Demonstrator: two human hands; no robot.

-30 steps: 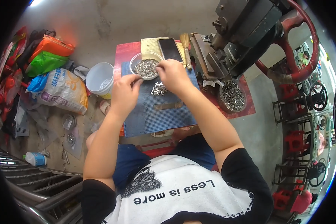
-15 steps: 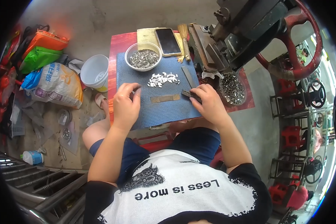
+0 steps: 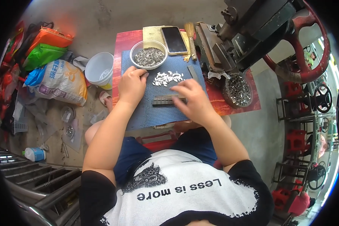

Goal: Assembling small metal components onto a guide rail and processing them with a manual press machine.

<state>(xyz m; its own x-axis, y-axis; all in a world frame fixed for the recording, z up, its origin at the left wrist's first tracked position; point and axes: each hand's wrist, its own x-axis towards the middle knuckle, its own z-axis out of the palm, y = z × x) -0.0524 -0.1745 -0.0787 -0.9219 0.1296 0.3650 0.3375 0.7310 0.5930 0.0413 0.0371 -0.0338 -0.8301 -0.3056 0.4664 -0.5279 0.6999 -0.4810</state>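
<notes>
On the blue textured mat (image 3: 139,118) lies a dark slotted metal block (image 3: 162,102), crosswise near the middle. My right hand (image 3: 194,98) is over its right end, fingers spread and nothing seen in them. Just beyond the block is a loose pile of small white pieces (image 3: 165,79). My left hand (image 3: 133,86) rests at the mat's left side, near the bowl, with its fingers curled together. Whatever may be between those fingertips is too small to tell. The clear bowl (image 3: 133,62) beside it holds many small metal parts. A flat grey metal bar (image 3: 192,72) lies right of the white pile.
At the table's far side are a phone (image 3: 174,39) and a small straw brush (image 3: 191,35). A machine press with a red handwheel (image 3: 265,62) rises at the right, near a tub of metal parts (image 3: 237,90). A white bucket (image 3: 98,71) stands on the floor left.
My right hand has moved left and let go of the slotted block, which now lies where the brown strip was seen. My left hand has moved up toward the bowl.
</notes>
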